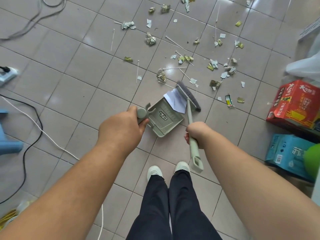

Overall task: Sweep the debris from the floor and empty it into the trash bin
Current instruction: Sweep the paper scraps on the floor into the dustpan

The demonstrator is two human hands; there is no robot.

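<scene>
The dustpan (163, 116) is gripped by its handle in the left hand (121, 129), mouth toward the debris (188, 58), so the brush (188, 96), clasped in the right hand (195, 134), can draw a white paper (174, 101) (already at the lip) inside.

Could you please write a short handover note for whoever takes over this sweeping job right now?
Left hand: grips the dustpan by its handle, pan on the floor tiles.
Right hand: grips the brush by its handle, bristles at the pan's open edge.
Done: one white paper sheet lies partly across the pan's lip, against the brush.
Left: nearly all the debris, torn wrappers, paper bits and thin white sticks, lies scattered on the tiles beyond the pan. Sweep it in, then empty the pan. No trash bin can be made out for certain in this view.
</scene>
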